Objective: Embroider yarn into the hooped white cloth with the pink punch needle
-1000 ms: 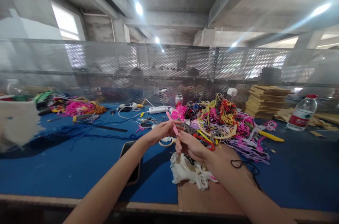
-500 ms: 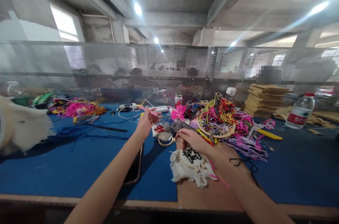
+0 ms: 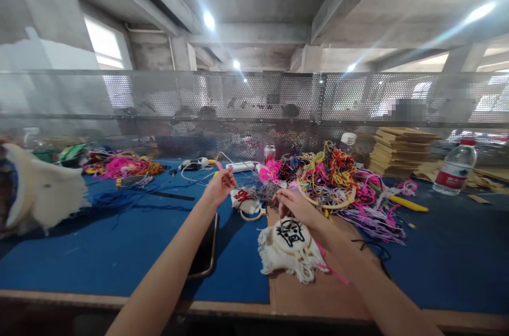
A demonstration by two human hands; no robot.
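On a blue bench [image 3: 119, 251], the left hand [image 3: 221, 185] grips a slim pink tool [image 3: 219, 166] (mostly hidden) in curled fingers. The right hand [image 3: 293, 203] bends its fingers, their hold unclear, at the far edge of an embroidery hoop [image 3: 293, 236] stitched in black.

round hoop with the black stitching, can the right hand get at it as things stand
Probably yes: the right hand is at the far edge of the round hoop, whose stitched face lies mostly uncovered. Whether the fingers touch it is unclear.
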